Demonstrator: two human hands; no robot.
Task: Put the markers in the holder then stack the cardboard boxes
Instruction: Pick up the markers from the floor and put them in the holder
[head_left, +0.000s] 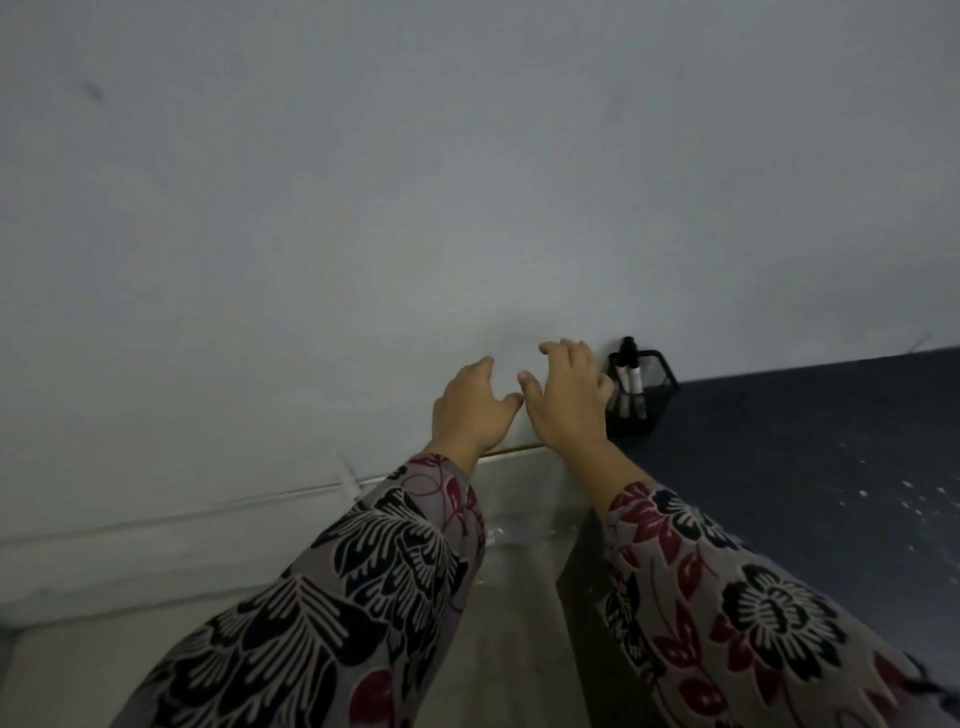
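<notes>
Markers: pale barrels, dark caps, standing upright and close together in the holder, a black mesh cup. This part of the task looks done, since no loose marker is in view. The holder stands at the far left corner of the counter, touching or nearly touching the wall, probably parked there to keep the dark surface free. Cardboard box: a pale, flat-sided body with a long top edge, off the counter's left edge; taken to be a box, as blur hides its detail. No second box is in view. Left hand and right hand: side by side above that top edge, thumbs almost touching, fingers spread and loosely bent, holding nothing. The right hand is just beside the holder. Their placing suggests a reach to take the box by its upper rim for stacking. Patterned sleeves cover both forearms.
</notes>
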